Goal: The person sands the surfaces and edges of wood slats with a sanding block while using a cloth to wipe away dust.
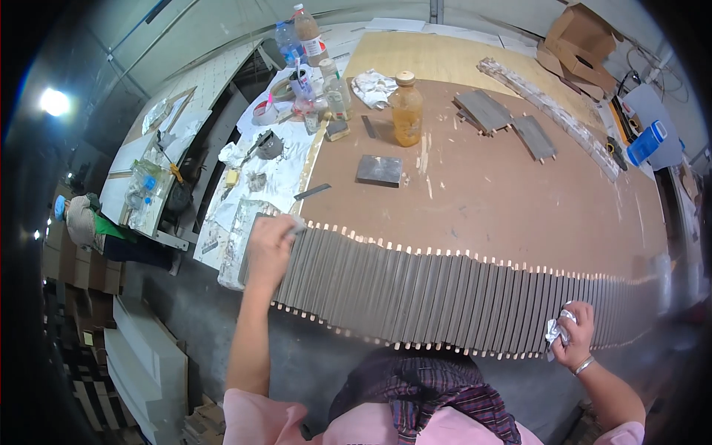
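A long row of narrow grey slats (415, 293), with pale peg-like tips at both ends, lies side by side along the near edge of the table. Over the row's left end, my left hand (268, 243) is closed on a small pale grey pad (298, 225); whether it is cloth or something stiffer does not show. Toward the right part of the row, my right hand (580, 337) grips a crumpled white cloth (561, 325) at the slats' near ends. A bracelet circles that wrist.
On the brown tabletop (356, 211) are a dark rectangular block (380, 170), an amber-filled bottle (406, 111) and loose grey panels (486, 111). Jars and a tape roll (264, 113) crowd the left. A person (93, 222) stands far left. An open carton (582, 48) sits back right.
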Action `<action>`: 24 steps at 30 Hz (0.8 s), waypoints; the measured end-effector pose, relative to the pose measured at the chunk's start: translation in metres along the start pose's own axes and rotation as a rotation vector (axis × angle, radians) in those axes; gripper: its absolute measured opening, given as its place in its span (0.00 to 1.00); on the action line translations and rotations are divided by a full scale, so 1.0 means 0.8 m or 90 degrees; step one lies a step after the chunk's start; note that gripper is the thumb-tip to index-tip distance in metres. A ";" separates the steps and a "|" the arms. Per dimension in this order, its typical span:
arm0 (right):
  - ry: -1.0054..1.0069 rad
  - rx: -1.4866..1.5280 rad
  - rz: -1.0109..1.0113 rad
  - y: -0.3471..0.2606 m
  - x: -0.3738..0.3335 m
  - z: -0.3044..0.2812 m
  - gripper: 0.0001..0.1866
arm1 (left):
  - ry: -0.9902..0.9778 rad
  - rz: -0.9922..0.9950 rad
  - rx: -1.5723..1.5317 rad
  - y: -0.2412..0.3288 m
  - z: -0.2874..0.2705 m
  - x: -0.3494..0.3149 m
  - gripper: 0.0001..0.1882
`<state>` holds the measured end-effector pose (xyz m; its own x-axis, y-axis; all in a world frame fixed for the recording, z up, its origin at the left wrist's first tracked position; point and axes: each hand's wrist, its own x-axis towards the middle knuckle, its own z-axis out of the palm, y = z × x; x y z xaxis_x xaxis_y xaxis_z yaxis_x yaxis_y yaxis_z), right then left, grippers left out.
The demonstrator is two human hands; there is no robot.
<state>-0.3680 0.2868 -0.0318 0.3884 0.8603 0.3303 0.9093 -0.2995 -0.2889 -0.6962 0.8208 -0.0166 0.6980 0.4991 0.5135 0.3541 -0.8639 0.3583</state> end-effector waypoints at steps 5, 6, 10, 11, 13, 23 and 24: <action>-0.027 -0.012 0.002 -0.002 0.000 0.003 0.17 | 0.007 -0.098 0.094 -0.036 -0.023 -0.002 0.17; -0.019 -0.020 0.005 -0.004 0.002 0.002 0.17 | -0.003 -0.051 0.040 -0.028 -0.021 -0.001 0.17; -0.020 -0.021 0.009 -0.005 0.004 0.003 0.18 | -0.053 -0.041 0.007 -0.023 -0.022 -0.005 0.18; -0.023 -0.026 0.006 -0.005 0.004 0.004 0.18 | -0.084 -0.087 -0.024 -0.029 -0.030 -0.014 0.19; -0.019 -0.029 0.008 -0.005 0.004 0.002 0.18 | -0.092 -0.110 -0.048 -0.029 -0.050 -0.038 0.20; -0.013 -0.036 0.017 -0.007 0.003 0.006 0.17 | -0.135 -0.202 -0.102 -0.009 -0.138 -0.143 0.20; -0.010 -0.035 0.014 -0.006 0.001 0.005 0.17 | -0.130 -0.203 -0.108 -0.010 -0.141 -0.146 0.20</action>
<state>-0.3726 0.2910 -0.0339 0.4059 0.8599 0.3096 0.9078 -0.3401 -0.2456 -0.8506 0.7769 0.0086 0.6851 0.7015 0.1961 0.4771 -0.6357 0.6069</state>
